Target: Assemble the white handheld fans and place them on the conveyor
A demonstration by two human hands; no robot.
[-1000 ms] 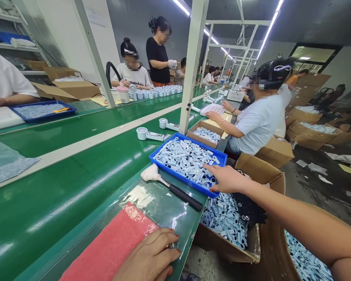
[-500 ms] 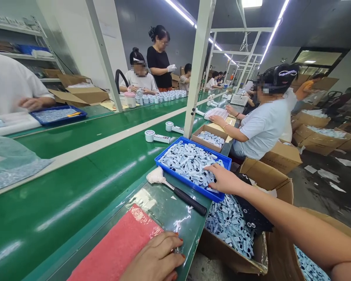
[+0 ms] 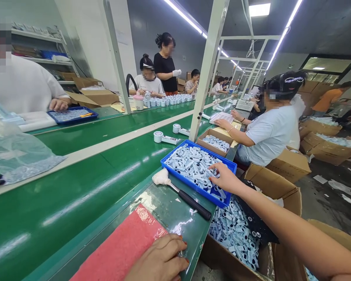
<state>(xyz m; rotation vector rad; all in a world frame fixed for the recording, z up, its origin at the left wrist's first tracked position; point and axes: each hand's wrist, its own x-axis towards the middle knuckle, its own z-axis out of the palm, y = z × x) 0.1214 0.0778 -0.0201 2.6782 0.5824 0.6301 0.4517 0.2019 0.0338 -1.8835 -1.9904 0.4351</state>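
Observation:
My right hand (image 3: 226,178) is over the right part of a blue plastic tray (image 3: 190,187), fingers bent and a little apart at the pieces. Many small pale blue plastic pieces (image 3: 188,162) with dark oval ends fill the tray; I see none clearly gripped. My left hand (image 3: 162,257) lies palm down, fingers spread, across the edge of a red pad (image 3: 119,246) and the green bench. Between the hands and the tray rests a hammer (image 3: 194,205) with a black handle and its head wrapped in white.
Below the bench edge, a carton (image 3: 273,185) holds more pale blue pieces. Two white round-headed devices (image 3: 165,138) lie on the green conveyor (image 3: 87,187). A metal post (image 3: 206,78) rises behind the tray. A co-worker (image 3: 270,128) sits beyond, beside a smaller carton (image 3: 215,143).
The view has shifted, so the scene sits further right and lower. My right hand stays at the tray with its fingers slightly raised; my left hand keeps its place by the pad.

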